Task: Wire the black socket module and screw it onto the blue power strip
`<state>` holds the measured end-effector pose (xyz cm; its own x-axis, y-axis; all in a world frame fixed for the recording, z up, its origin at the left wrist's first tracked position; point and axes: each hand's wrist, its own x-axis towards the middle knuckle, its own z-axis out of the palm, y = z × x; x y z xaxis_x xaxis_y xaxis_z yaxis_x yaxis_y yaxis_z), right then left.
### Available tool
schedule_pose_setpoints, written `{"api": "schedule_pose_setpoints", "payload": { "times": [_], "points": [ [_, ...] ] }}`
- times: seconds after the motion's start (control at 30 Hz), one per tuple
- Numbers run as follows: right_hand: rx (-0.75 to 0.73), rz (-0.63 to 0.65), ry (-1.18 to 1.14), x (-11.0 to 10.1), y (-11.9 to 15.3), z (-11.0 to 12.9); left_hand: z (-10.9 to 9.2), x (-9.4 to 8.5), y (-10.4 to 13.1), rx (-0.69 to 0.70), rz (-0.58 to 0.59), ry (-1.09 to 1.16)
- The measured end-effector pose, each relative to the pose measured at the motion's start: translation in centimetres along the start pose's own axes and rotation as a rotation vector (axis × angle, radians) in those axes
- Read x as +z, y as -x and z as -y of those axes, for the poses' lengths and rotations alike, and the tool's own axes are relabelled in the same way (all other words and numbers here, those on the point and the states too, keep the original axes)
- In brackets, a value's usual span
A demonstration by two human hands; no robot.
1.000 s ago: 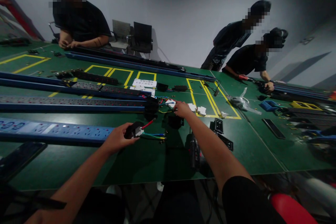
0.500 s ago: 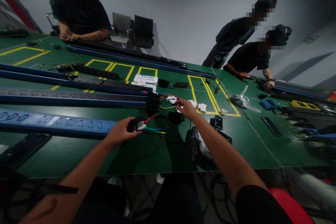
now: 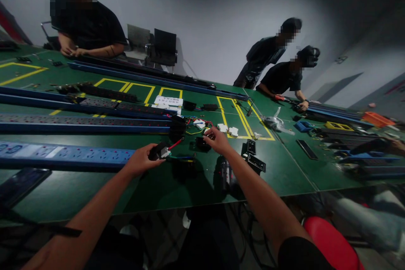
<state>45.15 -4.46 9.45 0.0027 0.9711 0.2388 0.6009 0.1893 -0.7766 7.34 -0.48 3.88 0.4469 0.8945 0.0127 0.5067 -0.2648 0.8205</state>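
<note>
My left hand is closed round a small black housing with a white terminal block at its end. A red wire sticks up from the block; green, blue and yellow wires trail to the right. My right hand has its fingertips pinched together beside another black part on the green table; what they hold, if anything, I cannot make out. Just beyond lie white connectors with thin coloured wires, near the black end of a long blue power strip.
A power tool lies below my right forearm, black frame pieces beside it. A phone is at the left. Other power strips cover the left side. Co-workers sit and stand across the table. A red stool stands lower right.
My right hand has moved nearer to me, from the white connectors to the black part. The left hand still holds the black housing. The whole view has shifted somewhat.
</note>
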Motion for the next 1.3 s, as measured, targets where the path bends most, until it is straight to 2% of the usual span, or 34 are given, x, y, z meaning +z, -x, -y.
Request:
{"api": "schedule_pose_setpoints", "payload": {
  "times": [0.2,0.37,0.67,0.87,1.07,1.3],
  "points": [
    [0.035,0.075,0.069,3.1,5.5,-1.3,-0.1,0.0,0.1,0.016,0.011,-0.017],
    [-0.04,0.136,0.136,3.4,7.7,-0.9,-0.5,-0.1,0.3,0.029,-0.002,-0.03],
    [-0.109,0.141,0.242,2.6,9.0,-0.4,0.0,-0.1,0.1,0.031,-0.025,-0.1],
    [-0.09,0.03,0.271,2.6,8.9,-1.5,0.2,0.0,0.1,0.005,-0.034,-0.113],
    [-0.119,-0.007,0.309,2.1,9.1,-1.9,0.2,-0.1,0.1,0.02,-0.031,-0.127],
    [-0.054,-0.097,0.304,2.1,9.5,-2.3,0.3,-0.1,0.1,0.015,-0.04,-0.147]
  ]
}}
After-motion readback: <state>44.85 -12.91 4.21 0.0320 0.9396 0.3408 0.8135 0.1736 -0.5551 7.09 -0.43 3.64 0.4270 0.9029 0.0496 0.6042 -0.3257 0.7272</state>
